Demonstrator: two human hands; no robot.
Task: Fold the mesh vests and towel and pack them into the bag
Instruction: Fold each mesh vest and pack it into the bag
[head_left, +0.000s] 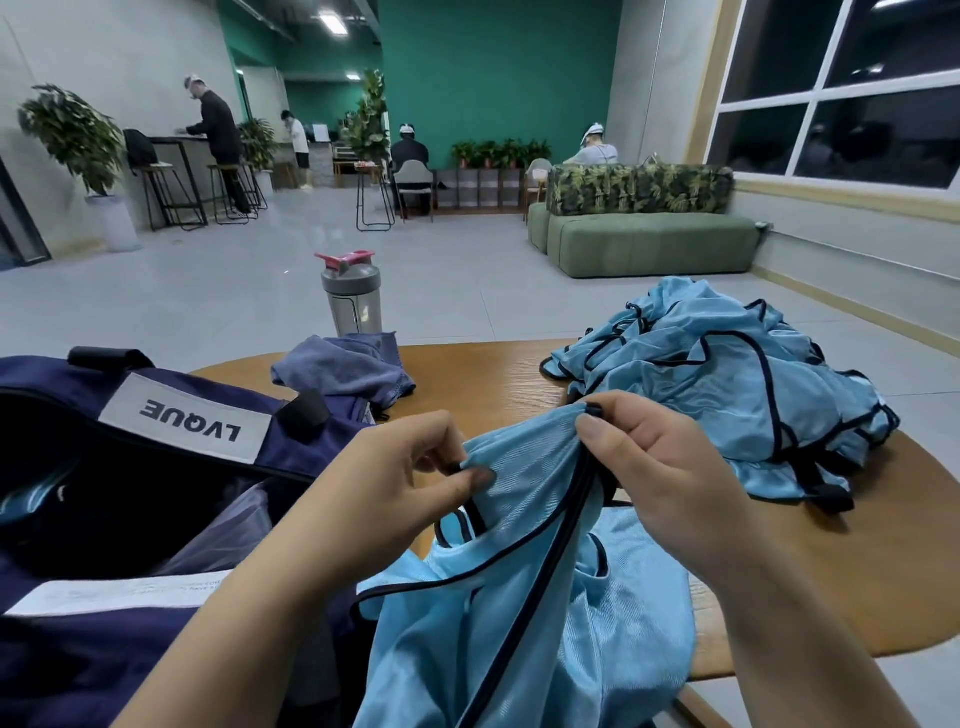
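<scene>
Both hands pinch one mesh vest (524, 597) at its top edge, left hand (400, 483) and right hand (660, 478) level; it hangs lengthwise toward the person, the open bag (156, 467) just left on the table (779, 582).

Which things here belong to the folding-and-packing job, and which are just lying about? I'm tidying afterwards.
Job:
light blue mesh vest in both hands
heap of light blue mesh vests
crumpled grey-blue towel
open navy duffel bag

Lying about:
grey shaker bottle with red lid
</scene>
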